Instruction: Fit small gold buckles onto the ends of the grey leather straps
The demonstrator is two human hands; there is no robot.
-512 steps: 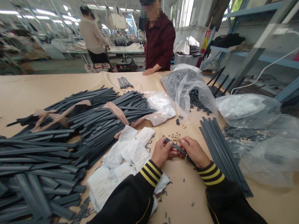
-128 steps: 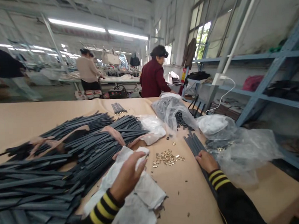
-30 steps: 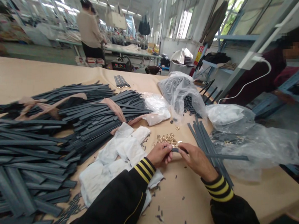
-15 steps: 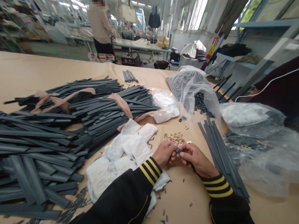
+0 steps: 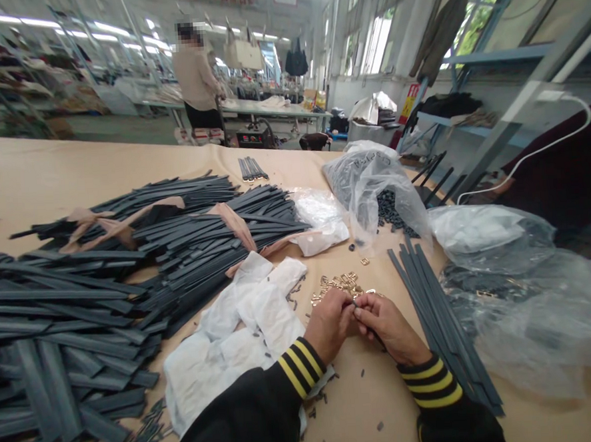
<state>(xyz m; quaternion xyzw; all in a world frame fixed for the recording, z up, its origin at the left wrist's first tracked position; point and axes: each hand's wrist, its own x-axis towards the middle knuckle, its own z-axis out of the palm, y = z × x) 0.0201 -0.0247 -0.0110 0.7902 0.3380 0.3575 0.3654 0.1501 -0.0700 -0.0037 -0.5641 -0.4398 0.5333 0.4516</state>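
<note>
Grey strip [image 5: 355, 304] sits between the fingertips of both hands, mostly hidden by them; we make out just a small end and a dark length running under the right palm. Left hand [image 5: 328, 322] is closed in a thumb-and-finger pinch on it, other fingers curled; right hand [image 5: 392, 325] pinches the same piece from its side, fingertips almost meeting the left's. Just beyond the fingertips we have gold buckles [image 5: 342, 283] in a loose heap, with one single buckle [image 5: 365, 261] a bit farther out. Right of the right hand, long loose strips [image 5: 439, 322] lie side by side, slanting past the sleeve; past those, a clear plastic bag [image 5: 536, 319]. Left of the left hand we note crumpled white sheets [image 5: 233, 351], partly under the forearm, then a big pile of cut strips [image 5: 56, 329] farther left. Ahead and left, strip bundles bound with a pinkish band [image 5: 234, 226]. Ahead and right, we see an open bag [image 5: 360, 174] with small black pieces [image 5: 392, 214] at its mouth.
</note>
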